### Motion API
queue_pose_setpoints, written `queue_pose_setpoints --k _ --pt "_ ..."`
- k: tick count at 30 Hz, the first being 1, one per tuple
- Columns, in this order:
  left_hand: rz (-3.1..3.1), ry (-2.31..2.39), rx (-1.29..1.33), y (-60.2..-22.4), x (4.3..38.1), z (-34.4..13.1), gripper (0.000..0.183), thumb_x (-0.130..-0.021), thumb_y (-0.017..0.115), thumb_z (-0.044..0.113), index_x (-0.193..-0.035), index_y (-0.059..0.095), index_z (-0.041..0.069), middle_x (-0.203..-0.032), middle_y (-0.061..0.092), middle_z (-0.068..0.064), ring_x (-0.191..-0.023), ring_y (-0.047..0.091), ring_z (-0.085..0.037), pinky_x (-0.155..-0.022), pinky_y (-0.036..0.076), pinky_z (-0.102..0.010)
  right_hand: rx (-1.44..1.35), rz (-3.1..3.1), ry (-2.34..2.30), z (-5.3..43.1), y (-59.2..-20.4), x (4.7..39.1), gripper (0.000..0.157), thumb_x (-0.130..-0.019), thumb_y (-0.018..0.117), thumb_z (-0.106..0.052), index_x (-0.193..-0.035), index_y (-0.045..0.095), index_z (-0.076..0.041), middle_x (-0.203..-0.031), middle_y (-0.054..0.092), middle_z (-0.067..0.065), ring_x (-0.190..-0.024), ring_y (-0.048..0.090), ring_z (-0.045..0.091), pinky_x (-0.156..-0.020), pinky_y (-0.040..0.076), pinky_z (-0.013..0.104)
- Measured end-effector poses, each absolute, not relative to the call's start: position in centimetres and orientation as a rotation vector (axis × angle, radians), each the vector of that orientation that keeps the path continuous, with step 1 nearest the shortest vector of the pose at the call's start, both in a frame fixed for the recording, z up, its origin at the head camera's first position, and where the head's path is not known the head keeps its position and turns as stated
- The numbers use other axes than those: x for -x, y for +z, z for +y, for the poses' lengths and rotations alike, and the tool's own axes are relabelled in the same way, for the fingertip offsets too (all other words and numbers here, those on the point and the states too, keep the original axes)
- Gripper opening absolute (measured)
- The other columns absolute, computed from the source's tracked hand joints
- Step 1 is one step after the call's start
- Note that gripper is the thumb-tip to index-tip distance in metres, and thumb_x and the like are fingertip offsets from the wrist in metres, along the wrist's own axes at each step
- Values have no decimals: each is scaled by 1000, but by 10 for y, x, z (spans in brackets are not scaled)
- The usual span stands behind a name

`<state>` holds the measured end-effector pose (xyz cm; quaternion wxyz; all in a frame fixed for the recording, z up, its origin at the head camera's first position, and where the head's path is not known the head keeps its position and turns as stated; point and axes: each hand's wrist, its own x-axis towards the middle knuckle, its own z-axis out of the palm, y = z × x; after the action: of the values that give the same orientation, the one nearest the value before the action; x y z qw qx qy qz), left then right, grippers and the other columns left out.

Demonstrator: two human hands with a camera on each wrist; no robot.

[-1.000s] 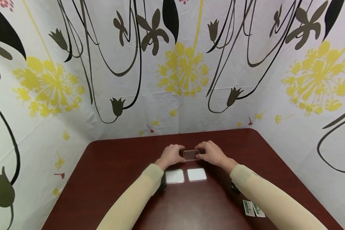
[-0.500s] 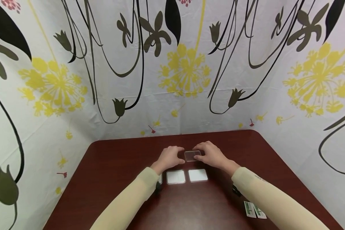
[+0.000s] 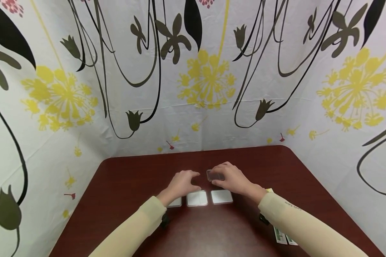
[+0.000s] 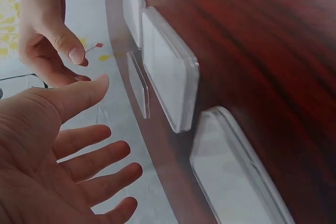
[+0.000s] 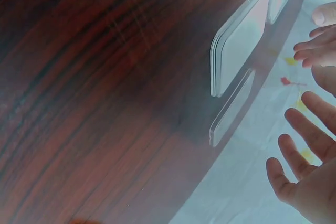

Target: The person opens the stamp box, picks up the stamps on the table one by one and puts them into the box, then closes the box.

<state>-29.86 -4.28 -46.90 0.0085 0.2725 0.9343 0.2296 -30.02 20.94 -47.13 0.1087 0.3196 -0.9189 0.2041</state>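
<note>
My left hand (image 3: 180, 182), fingers spread and holding nothing, hovers beyond a row of white rectangular pieces in clear cases. The left wrist view shows its fingers apart from the middle case (image 4: 170, 72) and the nearest case (image 4: 231, 166). My right hand (image 3: 231, 177) overlaps a clear, flat rectangular plastic piece (image 3: 209, 175) lying behind the row. From the right wrist, that clear piece (image 5: 231, 108) lies apart from the extended fingers (image 5: 294, 156). The right case (image 3: 221, 196) sits in front of the right hand; the left case (image 3: 174, 203) is partly hidden by the left wrist.
Two green-and-white printed slips (image 3: 280, 236) lie partly under the right forearm. A small yellow item (image 3: 268, 190) peeks out beside the right cuff. The dark red table (image 3: 209, 228) ends at the patterned cloth wall (image 3: 193, 132).
My left hand has drawn away from the clear piece, leftward and nearer, uncovering the left case. The right hand has shifted slightly left over the clear piece.
</note>
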Motion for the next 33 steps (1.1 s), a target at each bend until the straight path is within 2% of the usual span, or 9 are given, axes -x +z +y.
queue_pose_setpoints --k 8,16,22,33 --pt "2954 685 -880 -476 283 -65 55 -86 81 39 -130 69 8 -126 69 -4 -113 65 -19 -92 53 -40 -1046 -2668 585 198 -470 289 28 -89 79 -32 -115 75 -23 -122 69 -4 -116 56 22 -89 50 45" --pt "2995 574 -967 -478 271 -77 56 -85 81 42 -128 70 7 -124 69 -5 -113 65 -20 -93 52 -43 -1085 -2678 555 187 -477 278 35 -87 81 -32 -120 74 -21 -122 69 -5 -119 55 23 -90 50 48" --pt "2999 523 -1018 -483 267 -80 57 -84 81 45 -126 71 8 -119 71 -3 -107 66 -17 -90 53 -41 -1159 -2650 495 182 -487 272 33 -85 81 -29 -116 76 -20 -117 69 -9 -113 56 21 -87 50 46" --pt "2992 512 -1101 -499 264 -83 55 -82 82 47 -120 73 9 -110 72 -2 -97 65 -15 -80 54 -36 -1154 -2678 389 176 -501 266 37 -84 79 -43 -115 75 -23 -117 68 -11 -109 55 17 -84 48 46"
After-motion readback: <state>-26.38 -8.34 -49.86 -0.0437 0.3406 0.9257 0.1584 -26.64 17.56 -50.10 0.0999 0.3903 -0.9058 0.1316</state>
